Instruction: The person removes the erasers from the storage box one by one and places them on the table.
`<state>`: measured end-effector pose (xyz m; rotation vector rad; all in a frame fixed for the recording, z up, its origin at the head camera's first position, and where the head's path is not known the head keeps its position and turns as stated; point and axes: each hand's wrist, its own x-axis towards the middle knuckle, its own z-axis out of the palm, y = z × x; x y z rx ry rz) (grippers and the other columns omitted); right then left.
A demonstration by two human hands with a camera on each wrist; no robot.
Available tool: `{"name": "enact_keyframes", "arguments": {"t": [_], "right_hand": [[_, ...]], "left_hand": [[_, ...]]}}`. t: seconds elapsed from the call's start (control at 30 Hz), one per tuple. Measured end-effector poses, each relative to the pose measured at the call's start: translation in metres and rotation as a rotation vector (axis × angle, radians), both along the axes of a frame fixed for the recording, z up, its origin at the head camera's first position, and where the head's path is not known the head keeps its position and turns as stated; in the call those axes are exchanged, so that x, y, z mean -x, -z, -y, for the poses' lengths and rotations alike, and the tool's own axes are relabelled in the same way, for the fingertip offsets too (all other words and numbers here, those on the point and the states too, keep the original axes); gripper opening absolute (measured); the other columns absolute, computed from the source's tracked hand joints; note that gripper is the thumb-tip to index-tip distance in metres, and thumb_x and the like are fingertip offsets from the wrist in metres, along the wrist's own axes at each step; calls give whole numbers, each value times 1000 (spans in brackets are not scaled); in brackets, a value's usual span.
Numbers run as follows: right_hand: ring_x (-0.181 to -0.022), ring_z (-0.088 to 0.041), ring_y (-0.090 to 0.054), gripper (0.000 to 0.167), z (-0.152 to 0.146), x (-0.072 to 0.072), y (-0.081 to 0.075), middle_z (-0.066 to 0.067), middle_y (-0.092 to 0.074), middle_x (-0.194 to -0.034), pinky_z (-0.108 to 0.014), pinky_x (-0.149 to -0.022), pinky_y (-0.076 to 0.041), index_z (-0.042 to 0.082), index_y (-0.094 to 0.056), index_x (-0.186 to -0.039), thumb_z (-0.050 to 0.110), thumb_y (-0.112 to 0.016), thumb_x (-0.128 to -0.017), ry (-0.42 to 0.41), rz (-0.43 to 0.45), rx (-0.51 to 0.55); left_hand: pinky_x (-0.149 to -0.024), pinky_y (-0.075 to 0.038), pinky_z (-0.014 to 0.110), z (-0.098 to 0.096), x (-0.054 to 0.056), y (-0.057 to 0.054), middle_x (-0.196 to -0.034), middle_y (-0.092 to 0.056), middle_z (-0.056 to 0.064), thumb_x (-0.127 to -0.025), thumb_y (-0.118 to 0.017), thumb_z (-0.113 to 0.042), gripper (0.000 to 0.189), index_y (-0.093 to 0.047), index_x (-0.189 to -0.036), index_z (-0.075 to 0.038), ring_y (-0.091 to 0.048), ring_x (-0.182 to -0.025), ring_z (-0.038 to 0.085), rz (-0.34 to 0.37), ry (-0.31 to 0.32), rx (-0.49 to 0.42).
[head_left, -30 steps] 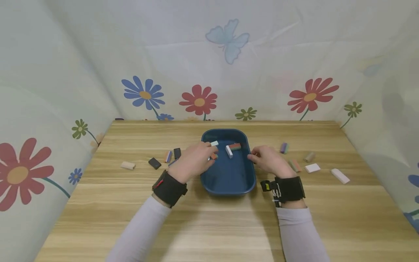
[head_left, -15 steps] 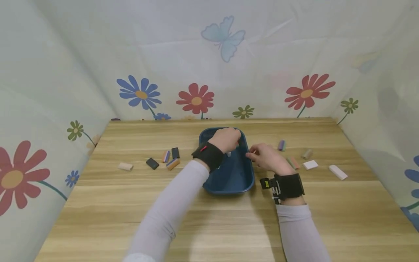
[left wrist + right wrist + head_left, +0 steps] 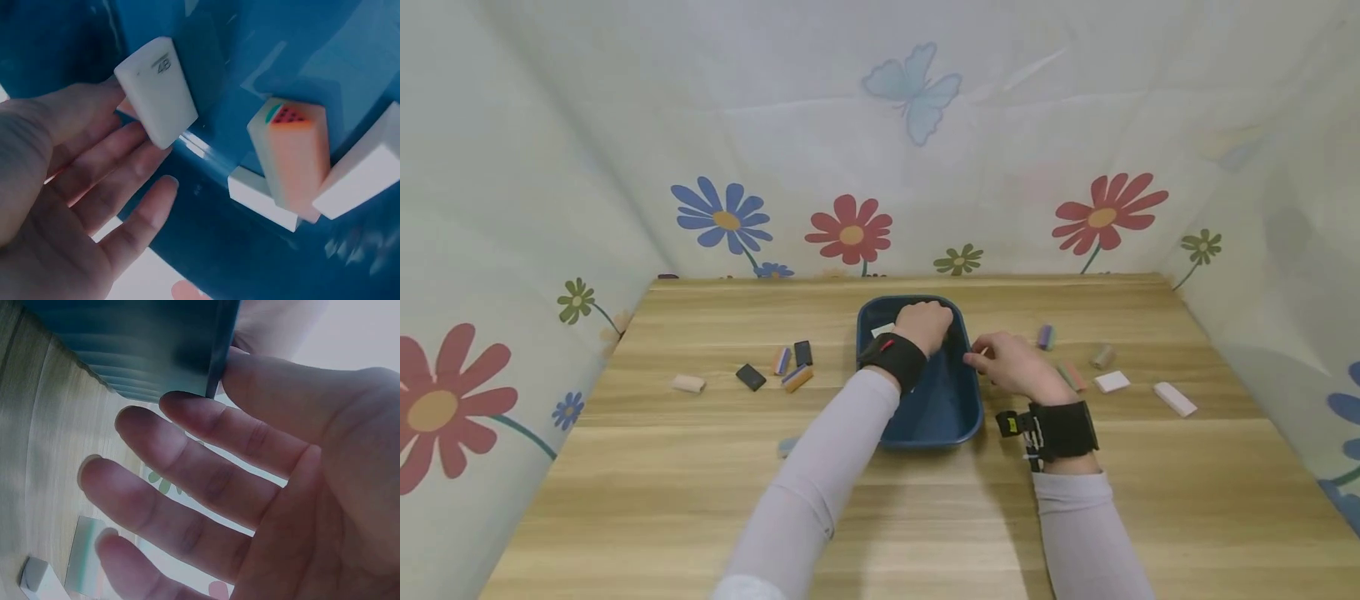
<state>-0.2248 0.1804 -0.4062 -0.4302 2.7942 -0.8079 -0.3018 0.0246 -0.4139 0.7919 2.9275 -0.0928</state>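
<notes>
My left hand (image 3: 923,327) reaches into the far part of a blue plastic bin (image 3: 928,437). In the left wrist view its thumb and fingers pinch a white eraser (image 3: 159,94) marked 4B by one edge. Beside it in the bin lie an orange eraser with a watermelon print (image 3: 294,159) and white erasers (image 3: 369,165). My forearm and hand hide part of the bin's inside in the head view. My right hand (image 3: 1011,362) grips the bin's right rim (image 3: 219,356) between thumb and forefinger, its other fingers spread below.
Left of the bin on the wooden table (image 3: 625,500) lie a beige eraser (image 3: 688,383), black erasers (image 3: 750,377) and striped ones (image 3: 797,377). A bluish piece (image 3: 787,447) shows by the left sleeve. To the right are white (image 3: 1175,399), brown (image 3: 1102,357) and purple-green erasers (image 3: 1046,337).
My left hand has moved from the bin's left side to its far right part. A bluish piece now shows beside the left sleeve. The right hand has stayed at the rim.
</notes>
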Motion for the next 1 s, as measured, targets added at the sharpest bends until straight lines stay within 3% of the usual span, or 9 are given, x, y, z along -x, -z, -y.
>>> {"name": "enact_keyframes", "arguments": {"t": [0.33, 0.47, 0.63, 0.77, 0.87, 1.0], "right_hand": [[-67, -24, -64, 27, -2, -4, 4, -14, -68, -86, -34, -58, -48, -2, -65, -111, 22, -56, -100, -1, -2, 28], [-70, -27, -65, 28, 0, -4, 1, -15, -68, -87, -34, -58, -48, -2, -64, -113, 22, -55, -101, -6, -2, 20], [-68, -21, -62, 28, 0, 0, -4, -15, -68, -88, -34, -59, -48, -2, -64, -112, 22, -55, -101, -13, -18, -2], [-66, -17, -60, 28, 0, 1, -6, -15, -68, -88, -34, -59, -48, -1, -65, -111, 23, -55, -101, -17, -26, -19], [-65, -17, -59, 26, 1, 1, -4, -14, -68, -87, -34, -59, -47, 0, -66, -107, 23, -56, -101, -29, -33, -22], [-65, -17, -59, 25, 2, 0, -1, -13, -68, -86, -34, -59, -47, 0, -66, -106, 22, -55, -101, -25, -25, -17]], "left_hand": [[-83, -51, 42, -2, 3, 22, -119, -65, 4, -101, -55, -17, 24, -65, -123, -18, -61, -106, 23, 11, -11, 1], [-81, -52, 42, 2, 6, 26, -116, -66, 4, -98, -59, -18, 25, -63, -123, -19, -63, -101, 23, -2, -2, -12], [-81, -51, 43, 10, 6, 23, -123, -61, 3, -93, -66, -24, 43, -55, -135, -25, -62, -102, 24, -42, 34, -10], [-79, -51, 42, 17, 2, 19, -127, -56, 7, -93, -67, -25, 47, -53, -138, -27, -62, -99, 24, -66, 73, -22], [-75, -52, 40, 21, -5, 16, -122, -57, 7, -92, -69, -24, 47, -53, -136, -24, -62, -92, 23, -68, 109, -54], [-71, -50, 36, 29, -17, 2, -111, -57, 4, -91, -70, -23, 44, -52, -131, -20, -60, -86, 19, -32, 130, -119]]}}
